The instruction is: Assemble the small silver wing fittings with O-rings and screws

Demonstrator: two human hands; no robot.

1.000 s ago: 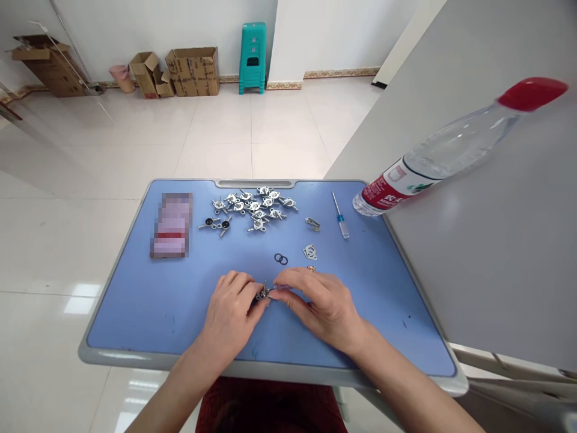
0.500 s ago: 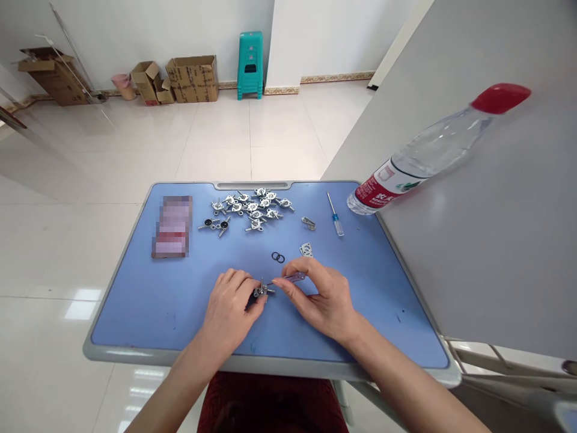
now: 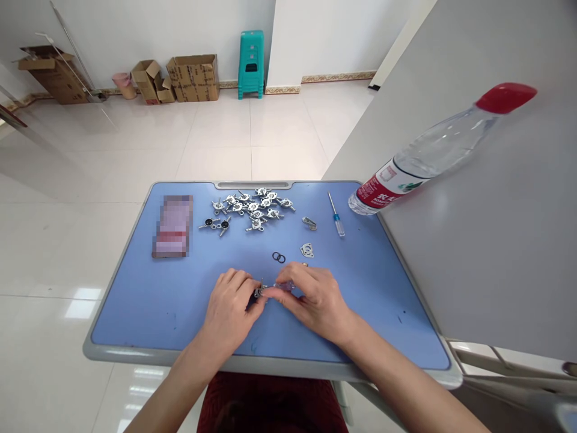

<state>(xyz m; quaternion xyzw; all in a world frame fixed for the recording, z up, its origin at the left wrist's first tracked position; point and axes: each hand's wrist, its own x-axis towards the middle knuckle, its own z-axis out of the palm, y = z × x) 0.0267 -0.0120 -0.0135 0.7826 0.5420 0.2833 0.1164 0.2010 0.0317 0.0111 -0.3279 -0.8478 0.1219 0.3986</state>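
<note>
Sliding left toward fitting since earlier: purple screwdriver (image 3: pixel 285 287) | pinching it between closed fingers: right hand (image 3: pixel 318 304) | curled tightly, gripping metal fitting (image 3: pixel 258 292): left hand (image 3: pixel 229 304)

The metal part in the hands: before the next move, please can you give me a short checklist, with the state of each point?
1. Left hand holds the metal part: ok.
2. Right hand holds the purple tool: ok.
3. Tool tip seated in the part: cannot tell, fingers hide it.
4. Two black rings lie apart from both hands: ok.
5. Blue-handled screwdriver lies on the blue board, out of the hands: ok.
</note>
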